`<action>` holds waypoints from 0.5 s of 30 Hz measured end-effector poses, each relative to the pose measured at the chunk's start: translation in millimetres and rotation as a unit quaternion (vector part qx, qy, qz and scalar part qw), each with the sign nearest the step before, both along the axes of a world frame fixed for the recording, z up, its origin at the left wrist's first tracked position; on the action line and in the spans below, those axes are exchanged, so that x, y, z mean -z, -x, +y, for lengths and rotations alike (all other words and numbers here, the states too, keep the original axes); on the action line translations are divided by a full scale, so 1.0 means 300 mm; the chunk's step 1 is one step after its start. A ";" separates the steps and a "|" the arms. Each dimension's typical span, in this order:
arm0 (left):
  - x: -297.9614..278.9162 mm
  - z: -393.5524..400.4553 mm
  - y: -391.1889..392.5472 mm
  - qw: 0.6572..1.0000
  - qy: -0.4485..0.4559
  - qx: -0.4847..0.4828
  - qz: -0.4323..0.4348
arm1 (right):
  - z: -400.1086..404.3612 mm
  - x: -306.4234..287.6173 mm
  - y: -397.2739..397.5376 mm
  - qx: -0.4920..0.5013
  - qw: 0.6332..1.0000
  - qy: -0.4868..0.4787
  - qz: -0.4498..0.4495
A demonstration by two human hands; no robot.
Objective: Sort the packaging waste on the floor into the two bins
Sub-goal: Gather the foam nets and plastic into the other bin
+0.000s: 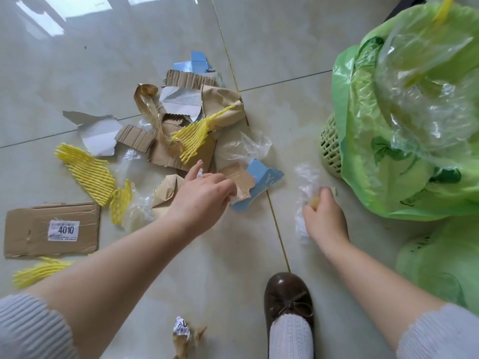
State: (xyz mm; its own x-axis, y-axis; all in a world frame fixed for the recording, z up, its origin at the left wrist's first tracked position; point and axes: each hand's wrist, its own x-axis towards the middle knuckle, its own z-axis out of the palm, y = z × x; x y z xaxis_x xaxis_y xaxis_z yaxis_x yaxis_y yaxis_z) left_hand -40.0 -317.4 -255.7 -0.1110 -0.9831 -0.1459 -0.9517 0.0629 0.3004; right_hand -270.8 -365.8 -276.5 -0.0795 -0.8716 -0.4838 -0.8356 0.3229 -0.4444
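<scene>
- Nearest us sit our two ribbed grey sleeve cuffs [31, 325], one at each lower corner, and one glossy brown shoe [287, 299] with a bow over a white knit sock.
- Beside the shoe lies one crumpled brown paper scrap [182, 338] with a printed label.
- Our right hand [325, 218] is closed around a wad of crinkled clear plastic film [304, 182] with a bit of yellow in the grip, just beside the bins.
- Our left hand [204, 195] pinches the torn edge of a blue card piece [261, 177] with a brown backing, forefinger stretched out.
- To the left, one flat cardboard sheet [51, 229] carries a white label reading 4010.
- We count at least four yellow foam net sleeves [85, 172], ribbed and springy, scattered on the glossy tile floor [129, 47].
- The central waste pile [181, 120] mixes corrugated board, creased brown paper, white-backed card, and thin clear film.
- Two bins stand at right: a green bag-lined basket [329, 146] holding clear plastic, and a second green bag [440, 257] nearer.
</scene>
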 end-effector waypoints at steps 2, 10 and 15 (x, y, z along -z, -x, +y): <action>-0.041 0.001 -0.004 0.998 0.038 -0.027 0.046 | 0.038 -0.014 0.018 0.070 0.996 0.002 -0.053; -0.148 -0.040 -0.095 0.947 0.075 -0.241 0.199 | -0.059 -0.175 -0.117 0.031 0.981 0.045 -0.187; -0.147 -0.079 -0.220 0.927 0.088 -0.310 0.191 | -0.289 -0.168 -0.319 -0.142 0.978 0.063 -0.138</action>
State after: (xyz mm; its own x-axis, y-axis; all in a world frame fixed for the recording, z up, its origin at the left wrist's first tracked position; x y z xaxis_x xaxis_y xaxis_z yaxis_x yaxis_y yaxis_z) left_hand 26.0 -341.1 -211.5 0.4735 -0.8797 -0.0434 -0.6470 -0.3808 0.6607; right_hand -175.0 -452.5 -226.1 0.2923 -0.8935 -0.3409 -0.7266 0.0244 -0.6867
